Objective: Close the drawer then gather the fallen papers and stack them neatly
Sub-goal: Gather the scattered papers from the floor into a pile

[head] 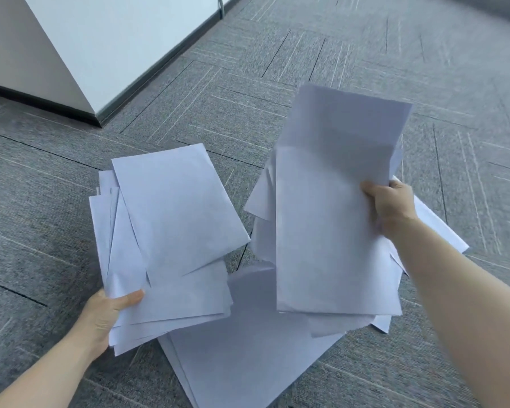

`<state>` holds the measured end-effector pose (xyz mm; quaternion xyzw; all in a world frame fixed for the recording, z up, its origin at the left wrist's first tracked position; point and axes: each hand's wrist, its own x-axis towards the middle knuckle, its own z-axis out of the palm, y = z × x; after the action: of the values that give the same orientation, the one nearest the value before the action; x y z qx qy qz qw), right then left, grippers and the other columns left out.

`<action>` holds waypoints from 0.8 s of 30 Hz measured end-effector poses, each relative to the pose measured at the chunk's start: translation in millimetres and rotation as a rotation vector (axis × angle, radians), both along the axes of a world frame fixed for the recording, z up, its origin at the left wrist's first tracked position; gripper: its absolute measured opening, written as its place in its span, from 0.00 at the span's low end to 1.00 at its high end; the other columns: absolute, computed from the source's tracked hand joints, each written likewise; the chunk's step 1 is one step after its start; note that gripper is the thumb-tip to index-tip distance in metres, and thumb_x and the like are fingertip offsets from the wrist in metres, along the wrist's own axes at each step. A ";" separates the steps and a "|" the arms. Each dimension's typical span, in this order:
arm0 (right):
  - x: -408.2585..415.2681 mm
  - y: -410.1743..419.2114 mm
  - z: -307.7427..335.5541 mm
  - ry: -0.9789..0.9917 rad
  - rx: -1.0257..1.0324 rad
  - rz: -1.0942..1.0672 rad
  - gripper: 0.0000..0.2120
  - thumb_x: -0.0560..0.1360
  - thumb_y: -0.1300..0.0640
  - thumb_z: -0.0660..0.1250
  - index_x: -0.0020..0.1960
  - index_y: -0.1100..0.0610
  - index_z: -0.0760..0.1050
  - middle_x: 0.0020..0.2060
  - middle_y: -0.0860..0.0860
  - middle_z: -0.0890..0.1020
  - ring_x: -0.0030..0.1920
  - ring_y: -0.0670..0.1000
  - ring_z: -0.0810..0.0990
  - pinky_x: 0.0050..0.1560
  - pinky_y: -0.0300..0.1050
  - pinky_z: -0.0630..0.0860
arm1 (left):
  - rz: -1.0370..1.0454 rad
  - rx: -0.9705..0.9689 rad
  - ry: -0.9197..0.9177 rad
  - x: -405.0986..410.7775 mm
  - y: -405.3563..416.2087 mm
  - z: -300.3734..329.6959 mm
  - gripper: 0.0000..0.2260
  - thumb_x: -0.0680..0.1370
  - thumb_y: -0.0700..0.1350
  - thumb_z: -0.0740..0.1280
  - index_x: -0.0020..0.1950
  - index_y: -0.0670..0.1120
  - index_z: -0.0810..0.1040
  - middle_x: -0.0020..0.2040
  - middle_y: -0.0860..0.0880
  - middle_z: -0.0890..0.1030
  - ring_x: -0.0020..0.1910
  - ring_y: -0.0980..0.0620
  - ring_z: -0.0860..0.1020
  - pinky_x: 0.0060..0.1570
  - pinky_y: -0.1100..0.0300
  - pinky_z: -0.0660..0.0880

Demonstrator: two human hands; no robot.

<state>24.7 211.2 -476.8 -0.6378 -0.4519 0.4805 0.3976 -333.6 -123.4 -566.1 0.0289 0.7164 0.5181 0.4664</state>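
Currently left hand (100,316) pinches an untidy sheaf of white paper sheets (171,231) at its near corner; right hand (390,206) pinches a second white sheaf (333,225) at its right edge; loose white sheets (248,354) lie on grey carpet (306,69) below the fingers.

- The left hand (102,315) is gripping a sheaf of papers (171,231) by its near left corner.
- The right hand (390,206) is gripping a second sheaf (333,225) to the right.
- More sheets (248,354) are lying on the floor (42,231) beneath, between both sheaves.
- A cabinet (100,48) is standing behind, at the left.
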 end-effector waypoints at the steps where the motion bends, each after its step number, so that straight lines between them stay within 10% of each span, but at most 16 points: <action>1: 0.1 -3.9 -1.0 0.037 -0.038 0.014 0.06 0.71 0.66 0.70 0.39 0.57 0.79 0.28 0.45 0.83 0.26 0.44 0.80 0.33 0.40 0.79 | -0.015 -0.003 -0.002 1.8 1.4 0.1 0.16 0.73 0.34 0.71 0.59 0.42 0.76 0.49 0.42 0.82 0.46 0.42 0.80 0.42 0.52 0.76; 9: -35.9 -45.1 -14.0 0.313 -0.286 0.193 0.06 0.73 0.68 0.69 0.49 0.62 0.79 0.32 0.53 0.85 0.29 0.51 0.84 0.31 0.45 0.82 | -0.140 0.019 -0.065 31.5 17.2 -0.2 0.20 0.66 0.36 0.75 0.58 0.41 0.80 0.51 0.40 0.85 0.50 0.38 0.83 0.54 0.41 0.77; 17: -41.4 -33.2 13.1 0.582 -0.246 0.277 0.16 0.76 0.64 0.66 0.63 0.63 0.75 0.52 0.57 0.85 0.43 0.56 0.86 0.42 0.50 0.82 | -0.114 0.022 -0.047 33.5 18.6 -5.0 0.16 0.69 0.31 0.72 0.56 0.40 0.79 0.49 0.40 0.84 0.46 0.41 0.82 0.43 0.50 0.78; 24: -56.3 -42.4 10.9 0.596 -0.297 0.365 0.12 0.77 0.66 0.64 0.60 0.62 0.76 0.43 0.56 0.86 0.38 0.55 0.86 0.37 0.48 0.82 | -0.145 0.051 -0.040 41.1 25.6 -2.9 0.15 0.70 0.31 0.72 0.55 0.39 0.79 0.45 0.42 0.85 0.42 0.43 0.83 0.36 0.55 0.79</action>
<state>-31.6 168.8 -465.9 -0.4297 -0.3482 0.7681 0.3226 -292.5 -97.7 -569.0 0.0825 0.6896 0.5014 0.5161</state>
